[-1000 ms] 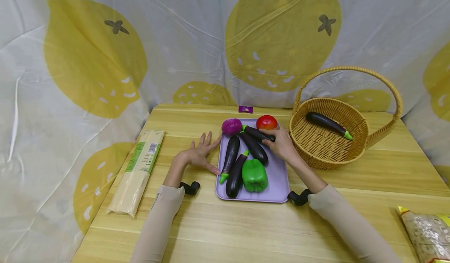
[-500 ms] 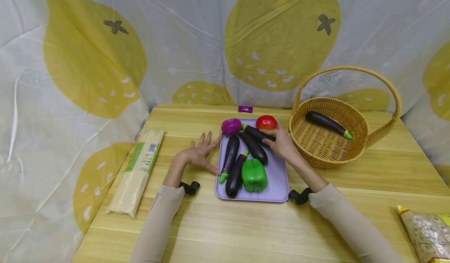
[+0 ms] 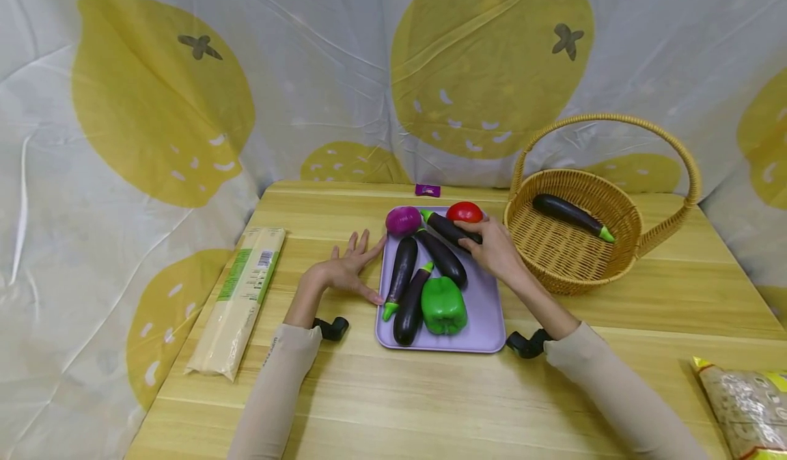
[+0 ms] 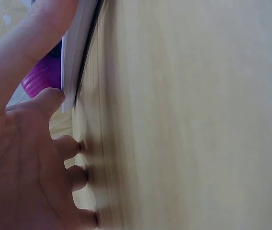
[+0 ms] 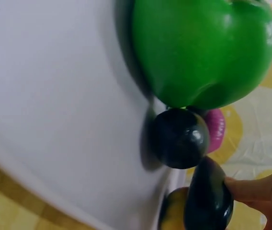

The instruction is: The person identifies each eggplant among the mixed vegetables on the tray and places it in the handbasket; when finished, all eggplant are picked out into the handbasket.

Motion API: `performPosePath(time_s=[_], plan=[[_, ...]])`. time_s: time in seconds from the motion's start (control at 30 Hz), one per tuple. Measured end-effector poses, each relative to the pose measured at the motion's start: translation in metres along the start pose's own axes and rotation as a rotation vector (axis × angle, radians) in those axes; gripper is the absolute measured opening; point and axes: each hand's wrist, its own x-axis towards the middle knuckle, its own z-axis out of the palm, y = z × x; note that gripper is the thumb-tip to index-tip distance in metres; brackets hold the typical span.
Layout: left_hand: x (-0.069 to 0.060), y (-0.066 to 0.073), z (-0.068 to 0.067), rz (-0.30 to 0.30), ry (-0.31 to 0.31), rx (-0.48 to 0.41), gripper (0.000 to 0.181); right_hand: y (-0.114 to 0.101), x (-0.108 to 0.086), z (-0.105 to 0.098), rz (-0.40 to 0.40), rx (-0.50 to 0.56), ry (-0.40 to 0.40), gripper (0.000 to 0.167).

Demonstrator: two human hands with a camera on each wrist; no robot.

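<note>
My right hand (image 3: 496, 249) pinches the blunt end of an eggplant (image 3: 444, 227) near the far right corner of the lilac tray (image 3: 484, 327). In the right wrist view the thumb presses on that eggplant (image 5: 208, 196); the other fingers are mostly hidden. On the tray also lie several more eggplants (image 3: 402, 268), a green bell pepper (image 3: 444, 305), a purple onion (image 3: 402, 221) and a red tomato (image 3: 464, 211). My left hand (image 3: 344, 273) spreads its fingers at the tray's left edge, thumb and index finger touching the rim. Its other fingertips rest on the table in the left wrist view.
To the right of the tray stands a wicker basket (image 3: 568, 279) with a tall handle and one eggplant (image 3: 570, 216) inside. A pack of noodles (image 3: 236, 303) lies at left, another filled bag (image 3: 747, 405) at lower right. A small purple packet (image 3: 427, 191) lies behind the tray.
The eggplant in my right hand has shifted slightly, its green stem end moving toward the back of the tray. My left hand has stayed at the tray's edge.
</note>
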Motion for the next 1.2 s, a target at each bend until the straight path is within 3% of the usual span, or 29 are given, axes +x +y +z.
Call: performPosePath(time_s=[0.33,0.6,0.97,1.2], plan=[[0.001,-0.001,0.0,0.004,0.002,0.001,0.131,-0.009,-0.004,-0.019,-0.03,0.012,0.031,0.038],[0.002,-0.001,0.0,0.004,0.0,-0.009,0.132,-0.012,-0.005,-0.057,-0.008,0.023,-0.012,0.04],[0.003,-0.002,0.0,-0.001,-0.003,-0.002,0.132,0.004,-0.001,-0.124,0.076,0.013,-0.187,0.042],[0.002,-0.001,0.0,0.004,-0.004,0.007,0.131,0.022,0.006,-0.161,0.126,0.01,-0.245,0.048]])
